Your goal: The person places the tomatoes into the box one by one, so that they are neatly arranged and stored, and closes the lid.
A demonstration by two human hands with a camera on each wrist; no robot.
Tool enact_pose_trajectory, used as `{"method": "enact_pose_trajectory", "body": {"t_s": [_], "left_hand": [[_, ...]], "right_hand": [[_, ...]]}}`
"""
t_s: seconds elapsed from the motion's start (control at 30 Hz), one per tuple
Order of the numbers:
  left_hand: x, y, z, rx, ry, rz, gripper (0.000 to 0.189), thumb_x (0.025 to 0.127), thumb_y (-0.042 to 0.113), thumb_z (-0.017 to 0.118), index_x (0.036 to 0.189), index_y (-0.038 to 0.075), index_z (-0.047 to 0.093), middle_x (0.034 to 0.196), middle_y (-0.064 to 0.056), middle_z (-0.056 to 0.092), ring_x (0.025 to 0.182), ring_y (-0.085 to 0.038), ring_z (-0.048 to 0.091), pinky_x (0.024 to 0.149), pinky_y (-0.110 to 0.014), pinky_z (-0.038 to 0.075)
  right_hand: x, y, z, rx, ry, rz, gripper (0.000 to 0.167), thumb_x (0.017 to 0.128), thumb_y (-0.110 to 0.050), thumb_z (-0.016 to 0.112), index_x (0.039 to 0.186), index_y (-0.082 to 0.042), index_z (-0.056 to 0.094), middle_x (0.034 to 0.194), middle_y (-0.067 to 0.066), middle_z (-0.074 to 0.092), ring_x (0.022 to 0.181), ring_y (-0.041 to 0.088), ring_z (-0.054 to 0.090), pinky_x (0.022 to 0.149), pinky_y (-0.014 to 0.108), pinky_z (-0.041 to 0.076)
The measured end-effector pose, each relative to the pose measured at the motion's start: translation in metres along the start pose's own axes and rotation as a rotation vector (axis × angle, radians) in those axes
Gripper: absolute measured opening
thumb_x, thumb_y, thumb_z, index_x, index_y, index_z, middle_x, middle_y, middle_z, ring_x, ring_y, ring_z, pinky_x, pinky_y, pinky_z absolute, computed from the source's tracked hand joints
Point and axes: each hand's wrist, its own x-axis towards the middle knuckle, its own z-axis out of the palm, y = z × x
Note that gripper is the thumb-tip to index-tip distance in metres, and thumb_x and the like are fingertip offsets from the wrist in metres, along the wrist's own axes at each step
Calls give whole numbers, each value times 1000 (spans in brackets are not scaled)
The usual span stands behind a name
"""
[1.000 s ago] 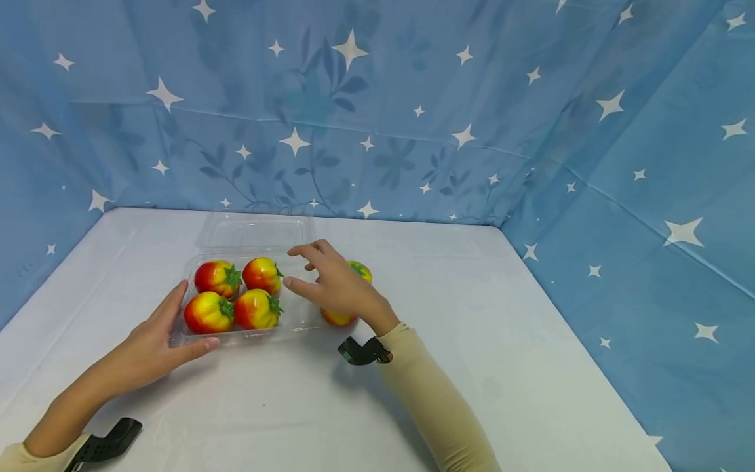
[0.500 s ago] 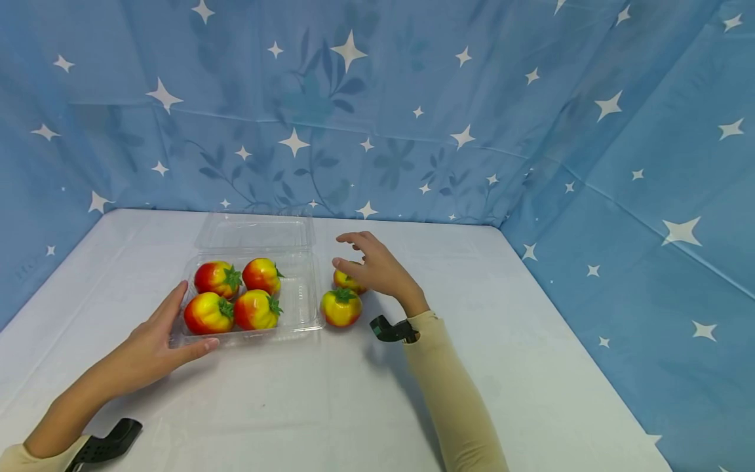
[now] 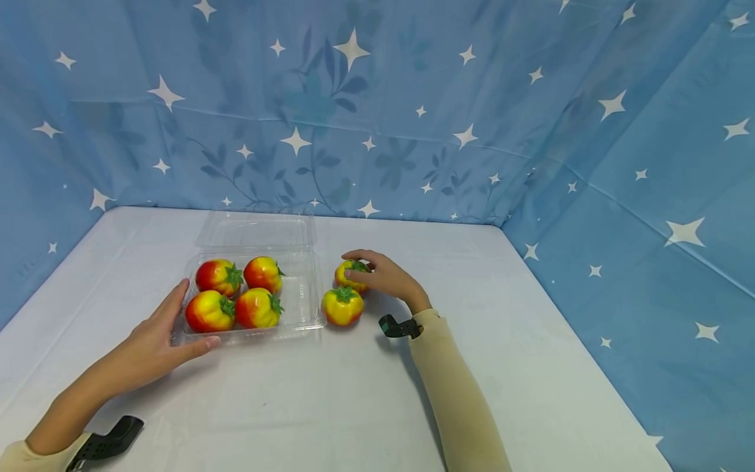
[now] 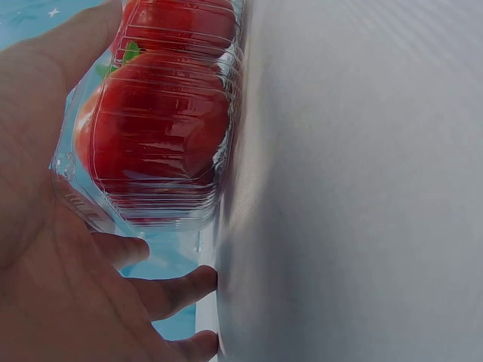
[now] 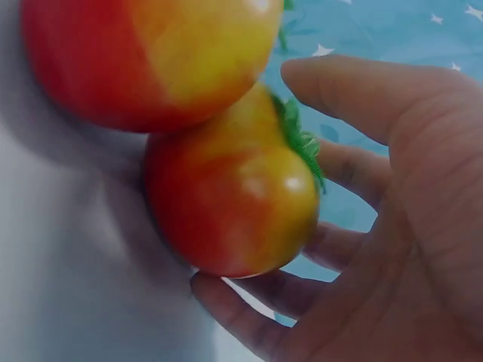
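Observation:
Several glossy red-and-yellow, tomato-like fruits [image 3: 257, 308] with green leafy tops sit in the left part of a clear plastic clamshell box [image 3: 302, 298]. My left hand [image 3: 144, 344] rests against the box's near left corner, thumb along the front and fingers spread at the left side. Two more such fruits stand on the table right of the box. Around the farther fruit [image 5: 234, 192], my right hand [image 3: 386, 275] reaches with spread, bent fingers behind it. In the right wrist view the thumb [image 5: 332, 83] stands off from its leafy top. The nearer fruit [image 3: 343, 307] touches the farther one.
The box's transparent lid [image 3: 256, 231] lies folded back behind it. A white cloth covers the table [image 3: 307, 406]. Blue star-patterned curtains [image 3: 389, 98] hang along the back and right side. Black wrist straps [image 3: 401, 326] sit on both arms.
My right hand has moved right from above the box and come down over the farther fruit outside it. My left hand and the box have stayed put.

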Motion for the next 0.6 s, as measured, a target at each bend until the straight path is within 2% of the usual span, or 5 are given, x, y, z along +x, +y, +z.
{"method": "enact_pose_trajectory", "body": {"t_s": [0.27, 0.43, 0.6], "left_hand": [[1, 0, 0, 6, -2, -7, 125, 97, 46, 77, 169, 3, -15, 172, -37, -5, 153, -64, 9, 108, -87, 21], [1, 0, 0, 9, -4, -8, 125, 97, 46, 78, 169, 2, -15, 172, -37, -5, 153, -64, 10, 108, -86, 23], [1, -1, 0, 7, -4, -10, 126, 97, 46, 78, 168, 2, -15, 172, -37, -6, 154, -64, 8, 108, -86, 22]], "right_hand": [[3, 5, 3, 24, 3, 67, 58, 99, -42, 71, 151, -16, 62, 147, 4, 61, 122, 31, 57, 104, 47, 54], [3, 5, 4, 32, 16, 77, 65, 96, -42, 74, 153, -14, 59, 136, 6, 64, 117, 30, 57, 100, 45, 55], [3, 6, 5, 8, 43, 92, 68, 94, -43, 78, 151, -13, 58, 133, 8, 64, 116, 30, 58, 99, 43, 55]]}}
